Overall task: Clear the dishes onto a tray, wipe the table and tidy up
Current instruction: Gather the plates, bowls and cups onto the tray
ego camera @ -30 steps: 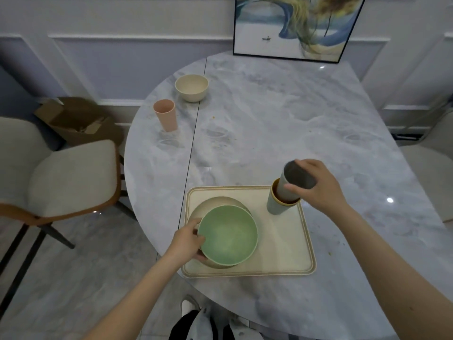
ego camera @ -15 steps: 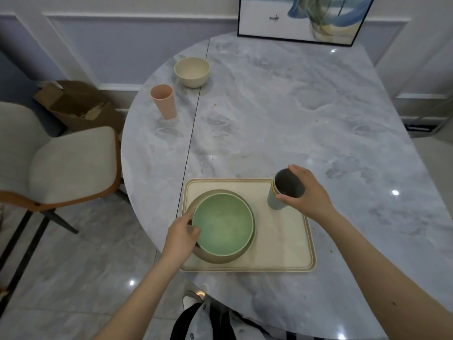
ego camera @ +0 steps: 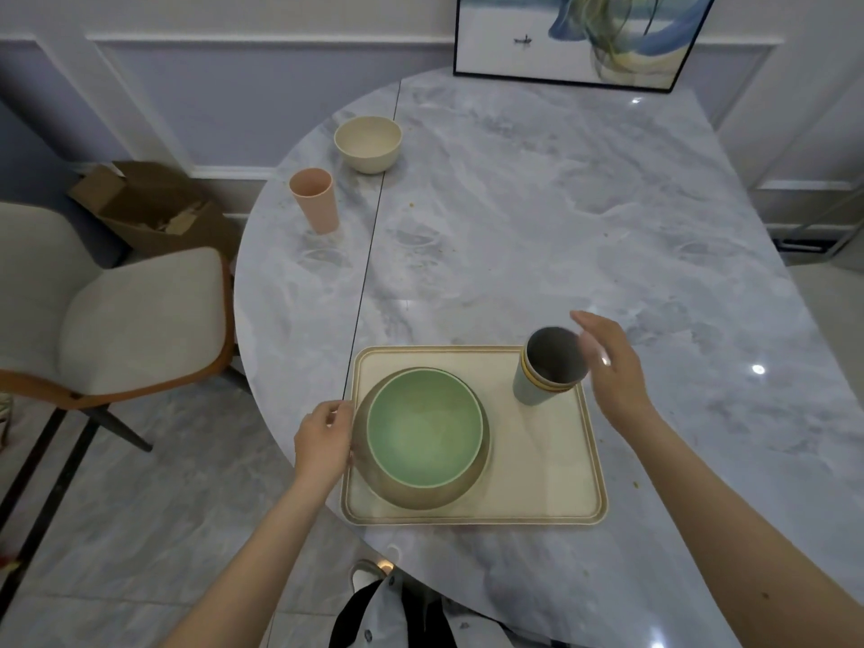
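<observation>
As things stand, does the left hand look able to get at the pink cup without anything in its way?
Probably yes. The left hand rests by the stacked bowls on the tray, and the pink cup stands alone on bare table beyond it, on the same side. How far the arm must stretch is hard to judge.

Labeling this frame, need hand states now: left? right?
Left hand: fingers curled against the stacked bowls; grip cannot be told.
Right hand: open, holding nothing, beside the stacked cups.

Three bowls: green bowl (ego camera: 424, 427) nested in tan bowl (ego camera: 421, 488), cream bowl (ego camera: 368, 143) apart. One pink cup (ego camera: 314, 200), apparently three stacked cups (ego camera: 547, 367), one tray (ego camera: 537, 460).
</observation>
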